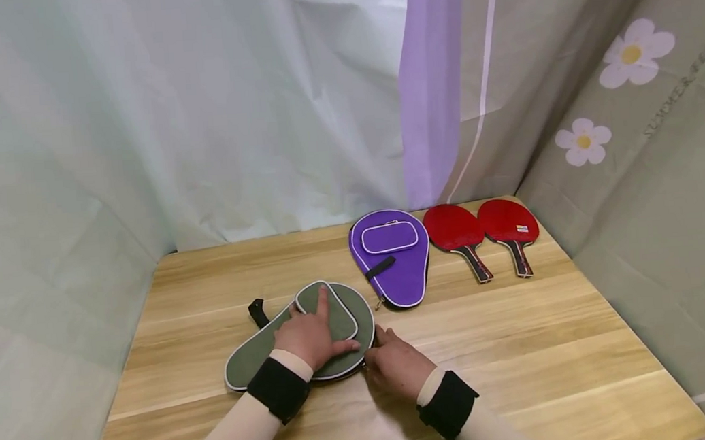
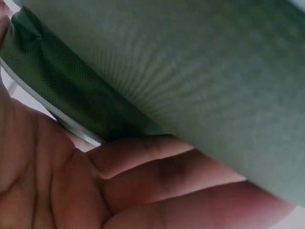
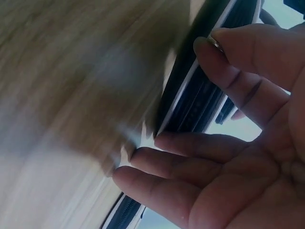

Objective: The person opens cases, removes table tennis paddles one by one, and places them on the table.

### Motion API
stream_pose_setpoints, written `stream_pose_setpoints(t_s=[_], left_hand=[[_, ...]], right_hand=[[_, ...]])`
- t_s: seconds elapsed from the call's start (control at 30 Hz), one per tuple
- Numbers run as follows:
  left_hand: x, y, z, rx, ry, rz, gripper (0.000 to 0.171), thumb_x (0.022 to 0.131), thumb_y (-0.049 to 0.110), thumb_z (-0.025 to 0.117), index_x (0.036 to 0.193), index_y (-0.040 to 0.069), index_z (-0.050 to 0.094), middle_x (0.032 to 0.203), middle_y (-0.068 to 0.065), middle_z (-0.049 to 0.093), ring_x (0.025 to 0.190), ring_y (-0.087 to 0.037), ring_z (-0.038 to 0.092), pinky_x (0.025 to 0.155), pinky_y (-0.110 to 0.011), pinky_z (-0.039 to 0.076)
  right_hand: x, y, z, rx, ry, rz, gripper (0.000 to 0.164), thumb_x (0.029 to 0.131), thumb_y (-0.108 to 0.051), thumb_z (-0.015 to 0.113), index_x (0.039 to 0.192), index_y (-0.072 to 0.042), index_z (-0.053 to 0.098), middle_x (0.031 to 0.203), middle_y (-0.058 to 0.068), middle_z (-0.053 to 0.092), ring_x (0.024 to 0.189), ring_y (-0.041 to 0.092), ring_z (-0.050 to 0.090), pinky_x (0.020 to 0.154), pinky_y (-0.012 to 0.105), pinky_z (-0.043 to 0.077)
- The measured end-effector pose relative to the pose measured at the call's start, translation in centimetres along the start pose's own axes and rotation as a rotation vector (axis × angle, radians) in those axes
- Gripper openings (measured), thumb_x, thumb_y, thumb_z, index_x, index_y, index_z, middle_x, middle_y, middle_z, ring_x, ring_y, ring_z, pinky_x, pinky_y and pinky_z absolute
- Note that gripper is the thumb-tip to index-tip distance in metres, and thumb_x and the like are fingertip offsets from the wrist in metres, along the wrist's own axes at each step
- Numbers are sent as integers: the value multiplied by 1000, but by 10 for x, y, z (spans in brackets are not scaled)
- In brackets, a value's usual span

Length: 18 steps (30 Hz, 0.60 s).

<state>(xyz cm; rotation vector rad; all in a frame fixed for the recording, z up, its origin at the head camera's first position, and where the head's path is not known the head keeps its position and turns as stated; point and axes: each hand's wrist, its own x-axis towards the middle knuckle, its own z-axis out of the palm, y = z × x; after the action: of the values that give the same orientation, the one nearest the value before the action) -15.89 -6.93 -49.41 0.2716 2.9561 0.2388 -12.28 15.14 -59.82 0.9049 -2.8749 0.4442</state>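
Note:
A dark green table tennis bat case (image 1: pixel 254 356) with white piping and a raised pocket lies flat on the table, its narrow end toward the lower left. My left hand (image 1: pixel 305 338) rests across it with the index finger extended over the pocket (image 1: pixel 338 316). Green fabric (image 2: pixel 214 86) fills most of the left wrist view, above the palm and fingers. At the case's right edge is my right hand (image 1: pixel 399 363). In the right wrist view its thumb and index finger pinch a small metal zipper pull (image 3: pixel 215 44) beside the black zipper edge (image 3: pixel 190 102).
A purple bat case (image 1: pixel 405 264) lies behind the green one. To its right are two red table tennis bats, the nearer-left bat (image 1: pixel 453 228) and the far-right bat (image 1: pixel 508 221). A black strap (image 1: pixel 257 313) sticks out behind the green case. Curtains (image 1: pixel 247 118) enclose the wooden table (image 1: pixel 557 342).

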Motion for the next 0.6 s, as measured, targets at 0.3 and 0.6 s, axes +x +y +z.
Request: stream_pose_setpoints(t_s=[0.3, 0.6], left_hand=[[-12, -34, -46, -125, -162, 210, 121, 88, 62, 93, 179, 11, 31, 144, -46, 66, 122, -57, 77, 96, -65, 65], [-1, -46, -33, 110, 8, 541, 78, 90, 49, 93, 161, 33, 63, 182, -14, 45, 165, -62, 40, 113, -90, 46]], right_hand=[[1, -4, -7, 85, -38, 8, 18, 100, -24, 82, 83, -23, 76, 152, 43, 64, 147, 52, 67, 126, 60, 54], [0, 0, -12, 44, -88, 3, 19, 99, -31, 86, 84, -27, 75, 143, 34, 75, 150, 51, 64, 126, 57, 55]])
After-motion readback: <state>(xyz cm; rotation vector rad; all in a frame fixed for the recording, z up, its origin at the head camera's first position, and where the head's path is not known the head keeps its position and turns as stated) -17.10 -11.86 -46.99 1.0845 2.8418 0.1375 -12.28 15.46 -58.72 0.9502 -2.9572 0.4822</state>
